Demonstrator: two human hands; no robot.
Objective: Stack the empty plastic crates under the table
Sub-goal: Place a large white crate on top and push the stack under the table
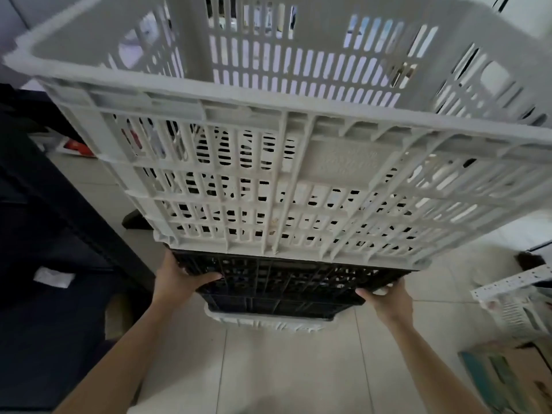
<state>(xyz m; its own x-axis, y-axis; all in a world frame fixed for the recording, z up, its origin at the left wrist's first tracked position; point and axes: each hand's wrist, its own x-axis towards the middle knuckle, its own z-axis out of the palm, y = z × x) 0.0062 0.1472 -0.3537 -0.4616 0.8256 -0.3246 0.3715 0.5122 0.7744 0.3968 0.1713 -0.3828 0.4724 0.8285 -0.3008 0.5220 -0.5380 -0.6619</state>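
Observation:
A large white slotted plastic crate [298,174] fills most of the view, its open top tilted toward me and empty inside. It sits on a black crate [277,282], and below that shows the rim of another white crate [268,322]. My left hand [179,279] grips the black crate's left corner, fingers curled over its side. My right hand [385,297] grips the black crate's right corner the same way. The stack's far side is hidden behind the white crate.
A dark table or shelf [59,204] stands close on the left, with a white paper scrap [53,277] on its lower level. On the right are a small white basket [519,309] and a cardboard box [507,375]. Pale floor tiles [283,369] lie below.

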